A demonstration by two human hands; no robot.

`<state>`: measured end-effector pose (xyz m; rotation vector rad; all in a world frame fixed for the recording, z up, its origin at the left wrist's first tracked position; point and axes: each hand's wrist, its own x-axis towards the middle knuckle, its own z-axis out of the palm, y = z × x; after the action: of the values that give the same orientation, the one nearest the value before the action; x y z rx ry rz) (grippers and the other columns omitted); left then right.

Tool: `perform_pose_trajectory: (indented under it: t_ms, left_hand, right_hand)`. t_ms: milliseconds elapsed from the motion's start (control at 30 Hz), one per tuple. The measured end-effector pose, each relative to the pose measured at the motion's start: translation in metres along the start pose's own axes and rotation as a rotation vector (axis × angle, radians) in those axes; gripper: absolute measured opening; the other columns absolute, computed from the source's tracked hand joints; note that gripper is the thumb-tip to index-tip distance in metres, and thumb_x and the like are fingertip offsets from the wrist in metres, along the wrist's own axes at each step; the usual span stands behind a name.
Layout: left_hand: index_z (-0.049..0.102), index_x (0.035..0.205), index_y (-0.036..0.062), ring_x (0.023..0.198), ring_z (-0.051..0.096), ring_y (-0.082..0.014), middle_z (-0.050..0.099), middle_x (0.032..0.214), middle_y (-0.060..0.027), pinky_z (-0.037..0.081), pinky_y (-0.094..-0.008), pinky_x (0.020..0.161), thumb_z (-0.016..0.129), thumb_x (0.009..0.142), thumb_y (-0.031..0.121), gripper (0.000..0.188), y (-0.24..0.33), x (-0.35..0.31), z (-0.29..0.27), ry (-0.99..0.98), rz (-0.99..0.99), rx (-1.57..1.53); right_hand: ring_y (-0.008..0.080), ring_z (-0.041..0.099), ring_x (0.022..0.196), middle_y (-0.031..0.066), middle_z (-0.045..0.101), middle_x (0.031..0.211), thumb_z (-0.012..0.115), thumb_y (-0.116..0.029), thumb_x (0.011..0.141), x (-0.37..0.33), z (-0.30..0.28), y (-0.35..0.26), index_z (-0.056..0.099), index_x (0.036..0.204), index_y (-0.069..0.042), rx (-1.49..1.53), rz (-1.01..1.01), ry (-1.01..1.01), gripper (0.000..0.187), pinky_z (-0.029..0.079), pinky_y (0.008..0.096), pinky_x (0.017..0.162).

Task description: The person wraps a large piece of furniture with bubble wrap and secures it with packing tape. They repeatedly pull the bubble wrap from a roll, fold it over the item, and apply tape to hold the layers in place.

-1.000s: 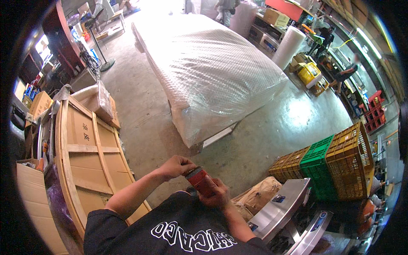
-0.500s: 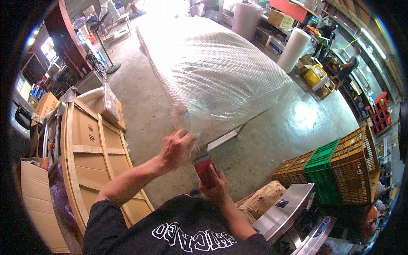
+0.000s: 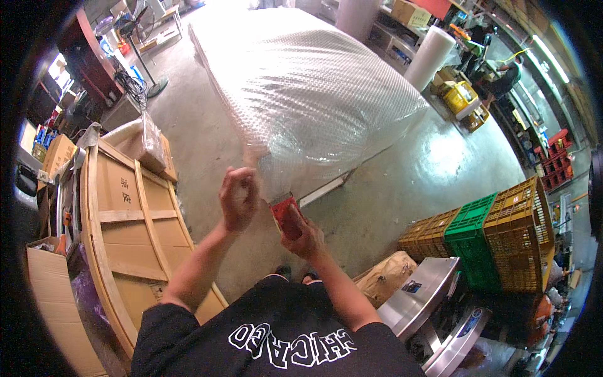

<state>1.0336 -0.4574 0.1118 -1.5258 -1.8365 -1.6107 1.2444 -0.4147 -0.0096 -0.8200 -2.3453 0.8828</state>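
My right hand (image 3: 303,234) grips a red tape dispenser (image 3: 286,214) held out in front of my chest. My left hand (image 3: 237,196) is raised just left of it, fingers pinched on the end of a clear strip of tape (image 3: 254,151) that runs up from the hand. A little ahead lies a large object wrapped in bubble wrap (image 3: 314,88), resting low on the concrete floor.
A big round wooden piece with cardboard (image 3: 129,220) stands on my left. Yellow and green plastic crates (image 3: 496,232) are stacked on the right, with a steel machine (image 3: 427,301) below them. Rolls of wrap (image 3: 430,56) stand at the back, where a person (image 3: 502,78) works.
Both hands have risen from my chest. My left hand has drawn away from the dispenser, pulling out a strip of tape upward.
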Motion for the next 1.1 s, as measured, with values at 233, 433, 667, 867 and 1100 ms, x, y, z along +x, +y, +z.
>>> perform_pose_trajectory:
  t_ms: [233, 433, 667, 867, 1100]
  left_hand:
    - [0.068, 0.104, -0.0001, 0.073, 0.067, -0.0242, 0.071, 0.083, -0.014, 0.052, -0.0361, 0.07, 0.073, 0.083, 0.019, 0.029, -0.061, -0.105, 0.016, -0.428, -0.648, -0.026]
    - [0.074, 0.096, 0.0028, 0.068, 0.071, -0.0279, 0.07, 0.074, -0.0155, 0.052, -0.0387, 0.065, 0.075, 0.081, 0.027, 0.028, -0.063, -0.092, 0.038, -0.43, -0.706, -0.092]
    - [0.075, 0.092, 0.0062, 0.067, 0.069, -0.0382, 0.07, 0.075, -0.019, 0.053, -0.0456, 0.062, 0.069, 0.082, 0.02, 0.018, -0.08, -0.106, 0.039, -0.343, -0.577, 0.075]
    - [0.071, 0.091, 0.0067, 0.079, 0.068, -0.0398, 0.07, 0.087, -0.0196, 0.054, -0.0479, 0.068, 0.067, 0.082, 0.02, 0.017, -0.072, -0.111, 0.018, -0.449, -0.482, 0.163]
    - [0.068, 0.1, 0.0043, 0.091, 0.068, -0.0406, 0.069, 0.094, -0.0223, 0.053, -0.0485, 0.081, 0.063, 0.087, 0.02, 0.021, -0.009, -0.113, 0.008, -0.615, -0.403, -0.18]
  right_hand:
    - [0.0452, 0.069, 0.089, 0.0245, 0.069, 0.106, 0.077, -0.033, 0.072, -0.013, 0.007, 0.004, 0.037, 0.154, -0.026, -0.12, 0.092, -0.134, 0.092, 0.057, 0.0534, 0.076]
    - [0.0456, 0.069, 0.088, 0.0246, 0.07, 0.105, 0.074, -0.039, 0.075, -0.026, 0.029, 0.028, 0.03, 0.157, -0.03, -0.207, 0.219, -0.258, 0.093, 0.056, 0.055, 0.075]
    - [0.0449, 0.069, 0.092, 0.0257, 0.07, 0.106, 0.072, -0.04, 0.073, 0.003, 0.022, -0.01, 0.033, 0.156, -0.024, -0.244, 0.307, -0.328, 0.093, 0.055, 0.0538, 0.08]
    - [0.0422, 0.069, 0.099, 0.0248, 0.069, 0.114, 0.071, -0.039, 0.075, 0.019, 0.048, -0.015, 0.037, 0.155, -0.016, -0.11, -0.177, -0.006, 0.09, 0.055, 0.0509, 0.085]
    - [0.0412, 0.064, 0.112, 0.0244, 0.059, 0.134, 0.075, -0.029, 0.08, 0.006, 0.058, 0.029, 0.036, 0.151, -0.012, -0.293, 0.117, -0.288, 0.082, 0.053, 0.0477, 0.094]
